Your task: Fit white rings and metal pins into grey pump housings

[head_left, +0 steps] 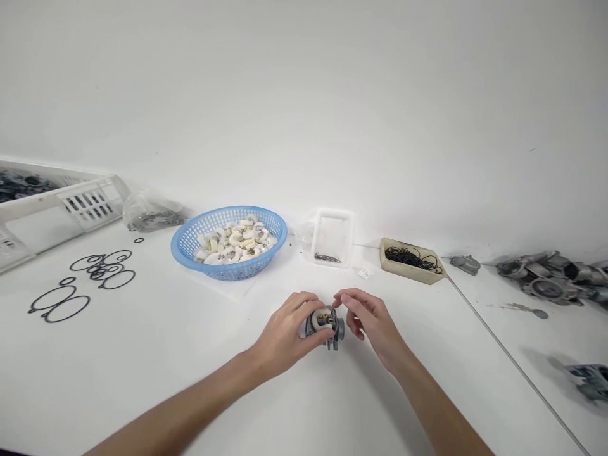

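My left hand (291, 329) grips a small grey metal carburetor (340, 329) from its left side, with fingers over the top and the thumb along the near edge. A white C-shaped float (319, 318) sits in the carburetor's upward-facing side, around some brass parts. At the right rim of the carburetor is my right hand (368, 316), its thumb and index finger drawn together and the other fingers curled. Whatever lies between those fingertips, if anything, is too small to make out.
Behind the hands stand a blue basket (228, 271) of white floats, a white tray (334, 221) with small pins, and a yellowish box (412, 273) of black rings. Rubber rings (66, 308) and a white crate (42, 218) are left; carburetor bodies (553, 288) lie right.
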Demonstrator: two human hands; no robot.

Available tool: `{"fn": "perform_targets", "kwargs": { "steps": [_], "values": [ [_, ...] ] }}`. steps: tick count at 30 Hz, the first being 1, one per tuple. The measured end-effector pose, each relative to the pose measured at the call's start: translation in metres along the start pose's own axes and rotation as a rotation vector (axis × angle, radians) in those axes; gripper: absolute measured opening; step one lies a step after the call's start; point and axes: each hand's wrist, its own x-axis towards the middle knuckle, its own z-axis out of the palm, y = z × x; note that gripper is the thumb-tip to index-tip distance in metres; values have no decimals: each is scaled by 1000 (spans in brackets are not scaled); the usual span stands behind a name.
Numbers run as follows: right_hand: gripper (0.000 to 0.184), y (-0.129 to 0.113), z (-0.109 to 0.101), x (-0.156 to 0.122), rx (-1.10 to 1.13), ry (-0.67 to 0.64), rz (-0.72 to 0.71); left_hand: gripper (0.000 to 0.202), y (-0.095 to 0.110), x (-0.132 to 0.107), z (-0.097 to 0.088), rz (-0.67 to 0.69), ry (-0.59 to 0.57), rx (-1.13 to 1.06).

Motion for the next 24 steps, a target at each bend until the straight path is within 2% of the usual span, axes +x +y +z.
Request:
{"fn": "perform_targets", "kwargs": {
  "steps": [5,9,16,24],
  "values": [
    [39,0,-2,0,-43,-35,14,25,1,1,-1,-30,-9,-38],
    [27,1,-8,-1,-113,-114,-36,25,4,3,-4,-81,-30,-112],
    [32,-2,-12,-5,-229,-218,-107,45,6,3,-13,-95,-100,-149],
    [34,-4,-10,-9,-257,-267,-112,43,1,2,-12,-118,-119,-143]
  ]
}}
